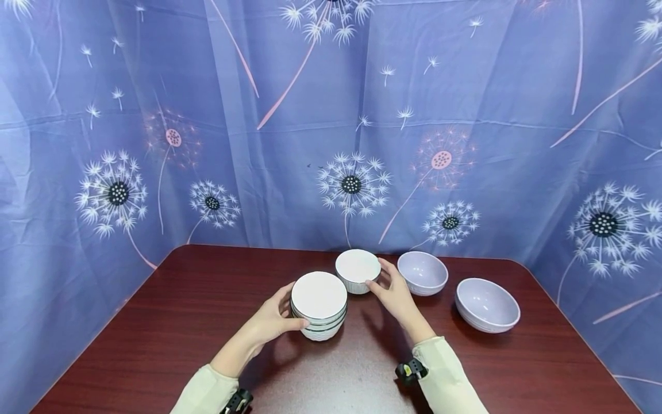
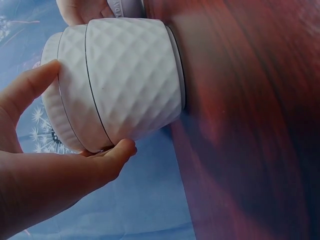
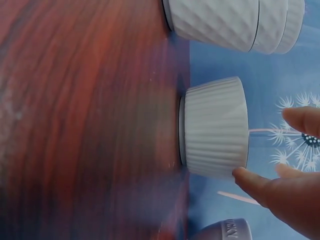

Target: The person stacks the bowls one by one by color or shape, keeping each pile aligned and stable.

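Note:
In the head view, my left hand (image 1: 274,317) grips a stack of white bowls (image 1: 319,330) with thin dark rims, thumb on the near side and fingers round the left. The left wrist view shows the stack's lowest bowl (image 2: 135,75) with a raised diamond pattern and the nested rims above it. Behind and right of the stack stands a single ribbed white bowl (image 3: 215,127), upright on the table. My right hand (image 1: 395,296) is at its right side, with a fingertip at the rim and the thumb held apart from the wall in the right wrist view.
Two pale lilac bowls stand upright to the right: one (image 1: 423,273) just beyond my right hand, the other (image 1: 487,306) farther right and nearer. The dark red wooden table (image 1: 170,322) ends at a blue dandelion-print curtain (image 1: 289,190) at the back and sides.

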Motion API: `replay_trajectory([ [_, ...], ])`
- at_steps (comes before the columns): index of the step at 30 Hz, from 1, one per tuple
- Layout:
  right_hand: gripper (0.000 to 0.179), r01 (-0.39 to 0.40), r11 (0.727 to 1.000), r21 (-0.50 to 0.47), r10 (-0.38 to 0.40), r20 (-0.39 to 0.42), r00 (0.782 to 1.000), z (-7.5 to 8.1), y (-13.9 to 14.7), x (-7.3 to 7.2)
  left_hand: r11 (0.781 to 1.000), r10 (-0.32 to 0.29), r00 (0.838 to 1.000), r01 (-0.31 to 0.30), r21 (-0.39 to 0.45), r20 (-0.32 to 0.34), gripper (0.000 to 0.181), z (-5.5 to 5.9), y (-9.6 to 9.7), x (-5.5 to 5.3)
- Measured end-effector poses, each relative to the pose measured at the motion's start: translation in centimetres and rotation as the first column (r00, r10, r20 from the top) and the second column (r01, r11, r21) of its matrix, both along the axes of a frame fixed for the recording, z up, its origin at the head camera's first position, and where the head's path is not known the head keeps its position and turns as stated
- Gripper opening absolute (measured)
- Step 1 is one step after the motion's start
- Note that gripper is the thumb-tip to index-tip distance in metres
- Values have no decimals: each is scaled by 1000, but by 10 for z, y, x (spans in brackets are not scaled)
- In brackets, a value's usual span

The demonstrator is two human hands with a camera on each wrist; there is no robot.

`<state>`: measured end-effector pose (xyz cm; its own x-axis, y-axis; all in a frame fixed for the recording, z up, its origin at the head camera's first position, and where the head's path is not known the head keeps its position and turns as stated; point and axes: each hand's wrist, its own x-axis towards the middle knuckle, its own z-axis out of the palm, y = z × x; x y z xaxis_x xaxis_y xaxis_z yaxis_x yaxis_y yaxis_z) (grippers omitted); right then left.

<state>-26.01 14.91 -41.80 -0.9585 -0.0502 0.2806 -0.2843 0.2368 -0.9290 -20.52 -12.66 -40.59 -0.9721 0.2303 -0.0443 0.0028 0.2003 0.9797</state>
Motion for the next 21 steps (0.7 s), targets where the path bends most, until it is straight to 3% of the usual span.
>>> replay_trajectory([
  [11, 72, -9, 1000, 26, 5, 146, 989, 2, -1, 3, 1000, 3, 1000, -3, 2, 4, 92, 0, 0, 0],
  [21, 72, 3, 997, 75, -17, 197, 980, 0, -2, -4, 1000, 8, 1000, -8, 0, 2, 92, 0, 0, 0],
])
